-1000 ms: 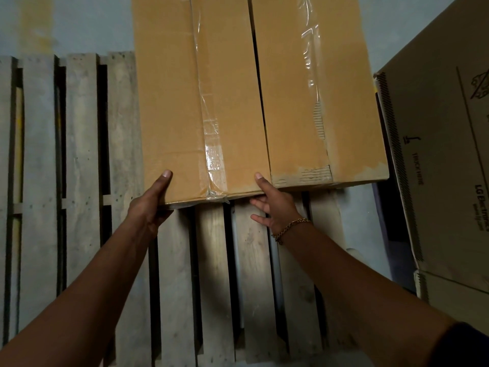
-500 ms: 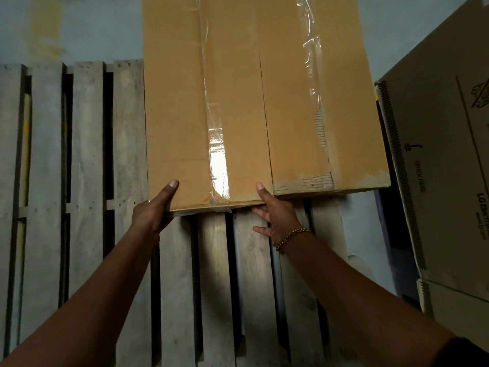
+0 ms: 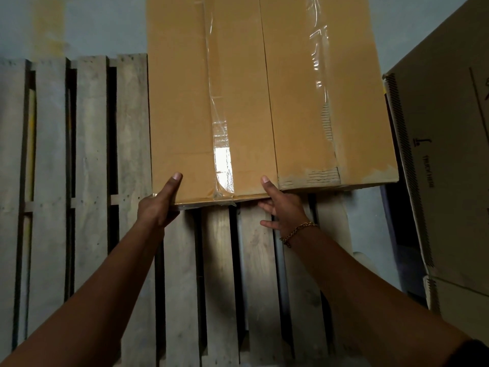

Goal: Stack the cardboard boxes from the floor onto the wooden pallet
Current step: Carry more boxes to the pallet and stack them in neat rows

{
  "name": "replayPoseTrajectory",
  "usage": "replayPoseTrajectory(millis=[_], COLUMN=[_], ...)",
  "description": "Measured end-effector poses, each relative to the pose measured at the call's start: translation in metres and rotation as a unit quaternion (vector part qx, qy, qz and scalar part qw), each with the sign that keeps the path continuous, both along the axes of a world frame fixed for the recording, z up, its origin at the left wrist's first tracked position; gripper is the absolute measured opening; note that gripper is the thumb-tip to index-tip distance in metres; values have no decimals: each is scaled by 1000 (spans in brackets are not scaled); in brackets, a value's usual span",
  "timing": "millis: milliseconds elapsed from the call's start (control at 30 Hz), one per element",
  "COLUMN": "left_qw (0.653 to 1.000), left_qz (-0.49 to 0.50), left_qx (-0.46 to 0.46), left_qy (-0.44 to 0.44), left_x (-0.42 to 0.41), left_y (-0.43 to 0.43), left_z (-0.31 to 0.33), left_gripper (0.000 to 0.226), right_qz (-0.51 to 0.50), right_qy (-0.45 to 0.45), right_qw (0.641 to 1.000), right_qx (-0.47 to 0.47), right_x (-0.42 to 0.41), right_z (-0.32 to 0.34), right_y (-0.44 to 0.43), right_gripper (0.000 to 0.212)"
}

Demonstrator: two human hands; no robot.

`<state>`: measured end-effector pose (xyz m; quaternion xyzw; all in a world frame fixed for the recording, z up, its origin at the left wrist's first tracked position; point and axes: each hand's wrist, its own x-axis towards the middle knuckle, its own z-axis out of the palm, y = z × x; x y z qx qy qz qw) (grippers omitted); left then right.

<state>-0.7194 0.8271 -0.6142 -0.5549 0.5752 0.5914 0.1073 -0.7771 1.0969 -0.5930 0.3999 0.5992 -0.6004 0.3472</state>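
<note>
A large brown cardboard box (image 3: pixel 264 96), taped with clear tape along its top, lies flat on the far right part of the wooden pallet (image 3: pixel 90 160). My left hand (image 3: pixel 160 205) grips the box's near edge at its left corner, thumb on top. My right hand (image 3: pixel 283 207) holds the same near edge about the middle, thumb on top and fingers spread under it. A gold bracelet is on the right wrist. The box's far end runs out of view at the top.
A second, printed cardboard box (image 3: pixel 449 168) stands on the right, beside the pallet, with a dark gap between. Grey floor (image 3: pixel 92 25) shows beyond the pallet. Bare pallet slats extend left and toward me.
The box and both hands sit slightly lower in the view than before; the grips are unchanged. The box's place on the pallet looks about the same.
</note>
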Motion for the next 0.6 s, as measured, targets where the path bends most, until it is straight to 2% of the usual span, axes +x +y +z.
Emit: replayPoseTrajectory(millis=[200,367,467,533,600], left_qw=[1000,1000,999,994,987], left_qz=[-5,-15,-39,-79,-116], left_qx=[-2,-3,-27,-71,-109], left_qy=[-1,-6,-14,-27,-21], left_x=[1,1,8,16,24], left_y=[1,3,5,8,11], left_z=[0,3,8,16,28], left_gripper=[135,98,115,114,104], right_qz=[17,48,97,174,300], right_qy=[-2,3,28,79,153], right_qw=[1000,999,994,977,919], right_qx=[8,5,39,96,203], right_x=[-2,1,5,8,14], right_z=[-2,-3,-2,6,17], right_y=[1,7,17,28,42], right_gripper=[84,92,79,62,58])
